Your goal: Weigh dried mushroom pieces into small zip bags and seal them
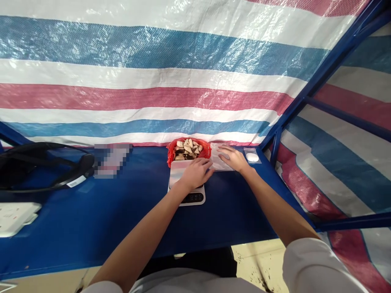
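Observation:
My left hand (197,174) is over the white kitchen scale (176,171), fingers stretched out and nothing visible in them. It hides part of the scale's plate; whether it touches the plate I cannot tell. The scale's dark button panel (194,198) faces me. Just behind stands an open red plastic bag (207,149) full of pale and dark-brown pieces (188,147) that look like dried mushroom slices. My right hand (233,158) rests with its fingers spread on flat, clear plastic bags (219,162), to the right of the red bag.
A white rounded object (252,157) in a small clear bag lies at the blue table's (137,219) right end. To the left are a black strap (82,165), a blurred-out item (113,160) and a white power strip (18,217). Striped sheeting (152,97) and blue frame bars (281,118) enclose the table.

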`<state>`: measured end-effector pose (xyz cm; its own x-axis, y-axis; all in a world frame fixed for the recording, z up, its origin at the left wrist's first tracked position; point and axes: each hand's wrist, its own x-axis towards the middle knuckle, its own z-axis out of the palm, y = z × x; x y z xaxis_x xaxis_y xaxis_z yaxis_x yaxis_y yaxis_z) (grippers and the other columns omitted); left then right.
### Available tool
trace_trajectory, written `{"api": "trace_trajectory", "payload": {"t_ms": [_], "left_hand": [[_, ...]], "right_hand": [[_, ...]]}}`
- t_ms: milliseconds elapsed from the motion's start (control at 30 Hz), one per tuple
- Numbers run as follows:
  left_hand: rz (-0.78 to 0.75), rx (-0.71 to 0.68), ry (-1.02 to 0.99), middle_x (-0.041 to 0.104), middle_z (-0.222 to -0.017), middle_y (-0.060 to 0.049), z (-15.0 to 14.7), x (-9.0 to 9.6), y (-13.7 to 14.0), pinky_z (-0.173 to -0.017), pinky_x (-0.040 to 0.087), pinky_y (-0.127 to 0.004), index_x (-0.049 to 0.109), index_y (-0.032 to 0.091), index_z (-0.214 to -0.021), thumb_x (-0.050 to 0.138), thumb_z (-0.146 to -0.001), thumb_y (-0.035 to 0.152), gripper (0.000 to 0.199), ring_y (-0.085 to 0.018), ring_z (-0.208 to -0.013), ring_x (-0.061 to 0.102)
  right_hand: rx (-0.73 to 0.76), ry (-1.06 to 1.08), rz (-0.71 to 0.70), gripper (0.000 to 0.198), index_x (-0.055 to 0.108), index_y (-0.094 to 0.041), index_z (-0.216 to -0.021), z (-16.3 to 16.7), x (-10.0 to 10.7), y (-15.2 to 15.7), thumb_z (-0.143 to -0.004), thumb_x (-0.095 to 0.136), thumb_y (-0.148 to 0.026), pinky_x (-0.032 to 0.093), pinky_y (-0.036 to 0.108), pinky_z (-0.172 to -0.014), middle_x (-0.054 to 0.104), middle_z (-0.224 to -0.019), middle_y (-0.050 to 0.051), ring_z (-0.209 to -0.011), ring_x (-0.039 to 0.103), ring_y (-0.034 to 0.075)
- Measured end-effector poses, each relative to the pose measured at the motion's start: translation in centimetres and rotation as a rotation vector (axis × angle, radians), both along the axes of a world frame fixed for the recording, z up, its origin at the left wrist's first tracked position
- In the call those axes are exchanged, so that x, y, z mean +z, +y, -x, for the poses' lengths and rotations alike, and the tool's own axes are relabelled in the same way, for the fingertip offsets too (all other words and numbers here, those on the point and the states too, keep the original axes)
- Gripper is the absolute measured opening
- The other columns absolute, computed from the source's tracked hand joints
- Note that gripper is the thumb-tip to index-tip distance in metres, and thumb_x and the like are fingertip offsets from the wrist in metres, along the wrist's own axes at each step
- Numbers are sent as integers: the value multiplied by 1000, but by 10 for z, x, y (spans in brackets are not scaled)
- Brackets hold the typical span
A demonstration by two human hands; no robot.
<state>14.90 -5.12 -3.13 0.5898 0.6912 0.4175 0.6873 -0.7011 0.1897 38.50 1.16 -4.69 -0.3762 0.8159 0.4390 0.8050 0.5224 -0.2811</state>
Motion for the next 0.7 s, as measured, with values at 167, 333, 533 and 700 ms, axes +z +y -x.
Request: {"api": "trace_trajectory", "payload": {"t_ms": [167,333,533,700], "left_hand": [[-47,175,-112,71,-124,-12,57,2,-7,-105,48,-45,71,18,-120,44,-103,37,37,-27,-117,64],[-70,353,-151,72,-122,-13,118,-8,-14,-106,46,-47,72,17,-119,44,-101,37,39,-29,-115,64],[44,537,-36,66,-136,-15,160,-31,-16,-116,37,-51,69,15,-128,41,-100,39,46,-31,-128,59],[146,556,149,48,-156,-14,161,-36,-22,-122,25,-56,55,17,-146,37,-101,43,55,-34,-148,38]], "right_hand": [[6,6,-29,29,72,-29,-121,23,-4,-46,-99,54,-33,55,39,-107,67,-137,1,-132,60,23],[-23,-61,-26,31,70,-25,-124,47,-18,-83,-99,54,-33,44,49,-117,64,-141,5,-137,55,29],[-69,-101,58,36,66,-22,-132,62,-35,-97,-102,50,-35,38,52,-120,59,-147,7,-142,49,31],[-42,-151,117,42,61,-20,-140,60,-38,-98,-103,47,-37,33,51,-123,51,-155,7,-147,41,30]]}}
